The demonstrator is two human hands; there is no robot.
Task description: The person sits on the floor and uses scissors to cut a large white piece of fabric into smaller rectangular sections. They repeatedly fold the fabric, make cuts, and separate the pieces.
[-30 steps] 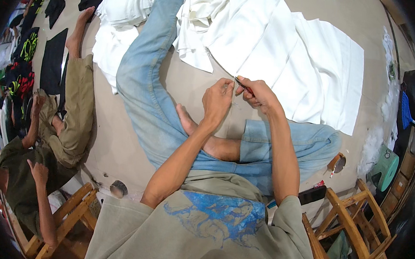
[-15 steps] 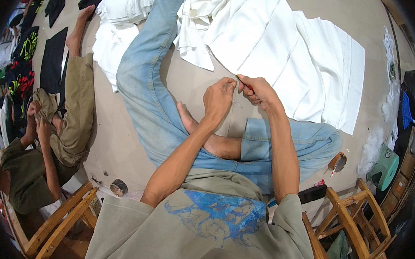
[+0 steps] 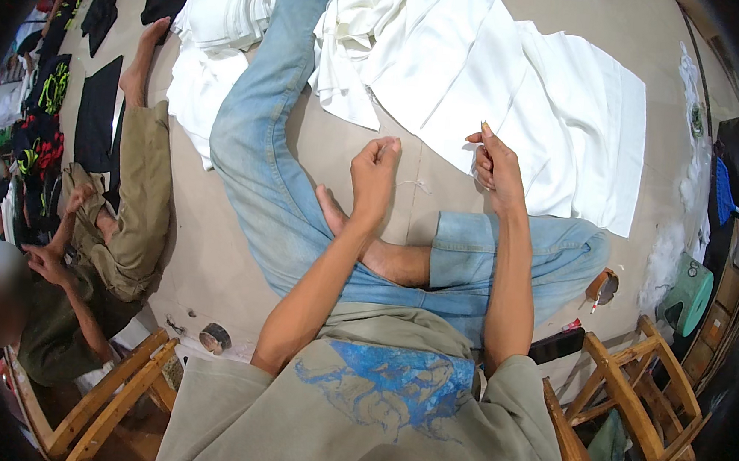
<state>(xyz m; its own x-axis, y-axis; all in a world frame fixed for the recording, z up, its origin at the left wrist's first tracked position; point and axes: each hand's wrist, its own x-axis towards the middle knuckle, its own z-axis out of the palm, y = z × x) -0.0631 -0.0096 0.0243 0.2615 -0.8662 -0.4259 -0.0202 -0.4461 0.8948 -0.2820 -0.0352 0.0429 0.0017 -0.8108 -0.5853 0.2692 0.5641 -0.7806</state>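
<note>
My left hand [image 3: 374,178] is raised over the floor between my legs. Its thumb and fingertips are pinched together, and what they hold is too small to make out. Beside it a thin white thread [image 3: 411,185] curls; I cannot tell whether it reaches my fingers. My right hand [image 3: 499,173] is a short way to the right, in front of the white cloth [image 3: 556,132]. Its lower fingers are curled in, while the thumb and index finger point forward. Anything inside that grip is hidden. Folds of the white cloth spread across the floor ahead of both hands.
Folded white fabric [image 3: 222,15] is stacked at the far left, past my jean-clad leg [image 3: 261,120]. A person [image 3: 64,312] sits at the left. Wooden stools [image 3: 623,402] stand close on both sides. Tape [image 3: 214,338], a phone [image 3: 557,346] and a green stool [image 3: 689,296] lie around.
My hands, close together before, are now apart: the left moved slightly left, the right moved right. The small red tool seen in my right hand no longer shows. The person at left shifted their hands.
</note>
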